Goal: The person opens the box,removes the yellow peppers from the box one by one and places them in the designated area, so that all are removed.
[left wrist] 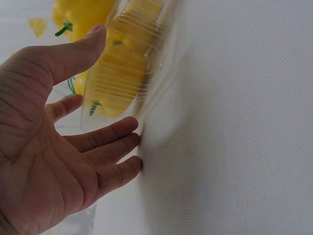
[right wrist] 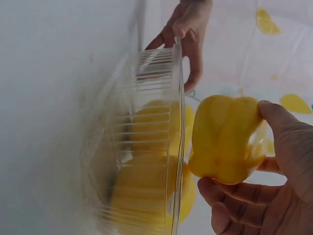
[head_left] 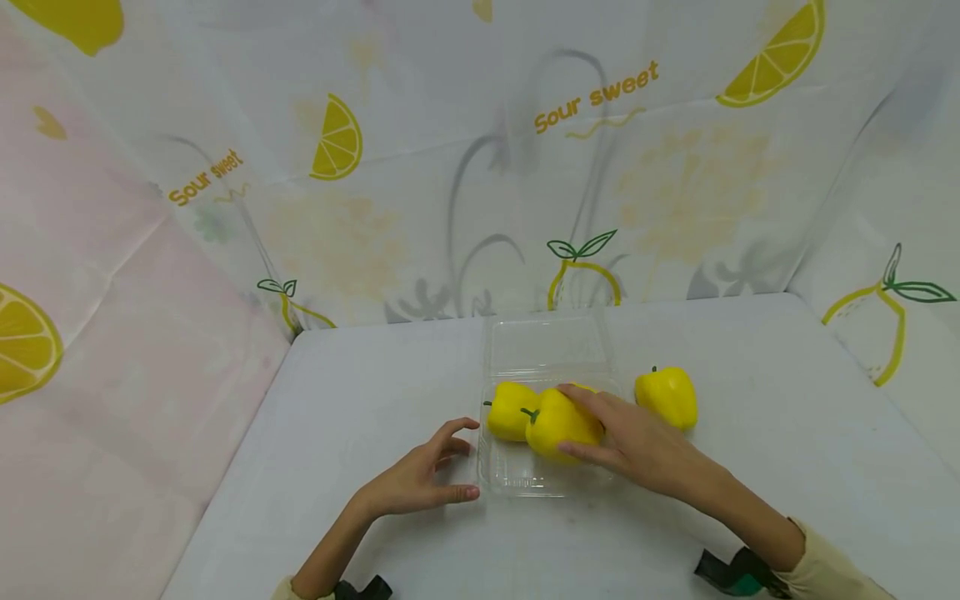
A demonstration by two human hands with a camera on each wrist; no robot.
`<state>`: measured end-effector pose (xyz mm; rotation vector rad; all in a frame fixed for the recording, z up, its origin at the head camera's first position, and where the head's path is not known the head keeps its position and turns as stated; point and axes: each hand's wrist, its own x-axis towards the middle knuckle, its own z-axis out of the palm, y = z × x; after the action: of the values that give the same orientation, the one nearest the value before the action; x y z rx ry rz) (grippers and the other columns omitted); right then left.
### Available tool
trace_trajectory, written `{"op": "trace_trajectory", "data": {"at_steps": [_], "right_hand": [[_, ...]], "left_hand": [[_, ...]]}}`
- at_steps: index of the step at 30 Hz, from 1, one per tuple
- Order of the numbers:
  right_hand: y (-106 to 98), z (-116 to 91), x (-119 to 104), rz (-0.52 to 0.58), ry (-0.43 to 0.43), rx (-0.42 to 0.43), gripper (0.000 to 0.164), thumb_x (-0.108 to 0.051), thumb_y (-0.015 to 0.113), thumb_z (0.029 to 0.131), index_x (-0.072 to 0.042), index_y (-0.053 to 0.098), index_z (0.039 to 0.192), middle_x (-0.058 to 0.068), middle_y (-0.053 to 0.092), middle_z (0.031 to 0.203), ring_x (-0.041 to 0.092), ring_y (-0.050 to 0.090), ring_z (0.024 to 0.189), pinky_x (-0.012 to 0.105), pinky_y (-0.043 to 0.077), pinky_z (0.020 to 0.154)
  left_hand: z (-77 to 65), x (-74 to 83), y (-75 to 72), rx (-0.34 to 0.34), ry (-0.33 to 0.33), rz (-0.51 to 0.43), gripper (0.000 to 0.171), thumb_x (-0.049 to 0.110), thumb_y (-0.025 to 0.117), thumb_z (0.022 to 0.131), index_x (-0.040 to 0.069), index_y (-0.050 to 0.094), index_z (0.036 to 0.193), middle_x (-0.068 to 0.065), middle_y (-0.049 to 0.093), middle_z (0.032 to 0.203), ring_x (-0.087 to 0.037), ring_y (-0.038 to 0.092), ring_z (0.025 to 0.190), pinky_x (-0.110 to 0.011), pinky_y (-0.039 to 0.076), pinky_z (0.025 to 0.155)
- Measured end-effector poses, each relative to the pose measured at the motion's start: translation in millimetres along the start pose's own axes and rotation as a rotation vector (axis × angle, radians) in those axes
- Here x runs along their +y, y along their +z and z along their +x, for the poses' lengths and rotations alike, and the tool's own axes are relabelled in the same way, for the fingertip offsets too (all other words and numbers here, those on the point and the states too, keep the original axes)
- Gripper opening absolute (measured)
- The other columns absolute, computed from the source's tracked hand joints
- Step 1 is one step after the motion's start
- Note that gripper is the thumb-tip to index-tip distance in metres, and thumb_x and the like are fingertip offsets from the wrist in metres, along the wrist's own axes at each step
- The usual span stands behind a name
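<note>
My right hand [head_left: 648, 442] grips a yellow bell pepper [head_left: 558, 427] between thumb and fingers, over a clear plastic clamshell box [head_left: 543, 482]. In the right wrist view this held pepper [right wrist: 227, 139] hangs just beyond the box's rim level. Another yellow pepper [head_left: 508, 410] lies in the box's left part, its green stem pointing left. A further pepper [right wrist: 142, 191] shows through the ribbed wall; in the head view the held one mostly hides it. Beside the box's left edge, my left hand [head_left: 416, 479] has its fingers spread and relaxed, holding nothing, its thumb near the rim in the left wrist view.
To the right of the box, a loose yellow pepper [head_left: 667, 398] sits on the white tabletop [head_left: 375, 375]. The box's lid [head_left: 547, 343] lies folded back behind it. A lemon-printed cloth [head_left: 435, 167] hangs around the back and sides.
</note>
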<state>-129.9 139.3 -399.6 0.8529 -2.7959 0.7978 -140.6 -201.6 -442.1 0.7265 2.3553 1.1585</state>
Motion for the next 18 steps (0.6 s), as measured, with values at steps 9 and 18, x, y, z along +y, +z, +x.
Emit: {"op": "trace_trajectory", "data": {"at_steps": [9,18], "right_hand": [[-13.5,-6.8,13.3,-0.063,0.054,0.076,0.071,-0.059,0.064,0.089,-0.020,0.047,0.146,0.002,0.063,0.126,0.012,0.058,0.086,0.030,0.055,0.072],[-27.4,-10.8,24.9,-0.049,0.142,0.128,0.068,-0.054,0.067,0.090,-0.017,0.048,0.144,-0.003,0.061,0.097,0.012,0.050,0.071,0.026,0.044,0.055]], "left_hand": [[0.1,-1.6,-0.2,0.001,0.004,-0.001,0.083,0.041,0.078,0.085,0.031,0.026,0.148,-0.003,0.056,0.131,-0.017,0.051,0.127,-0.043,0.039,0.109],[0.1,-2.6,0.4,0.000,0.000,0.005,0.083,0.042,0.078,0.085,0.032,0.025,0.148,-0.002,0.056,0.131,-0.016,0.051,0.126,-0.042,0.039,0.109]]}}
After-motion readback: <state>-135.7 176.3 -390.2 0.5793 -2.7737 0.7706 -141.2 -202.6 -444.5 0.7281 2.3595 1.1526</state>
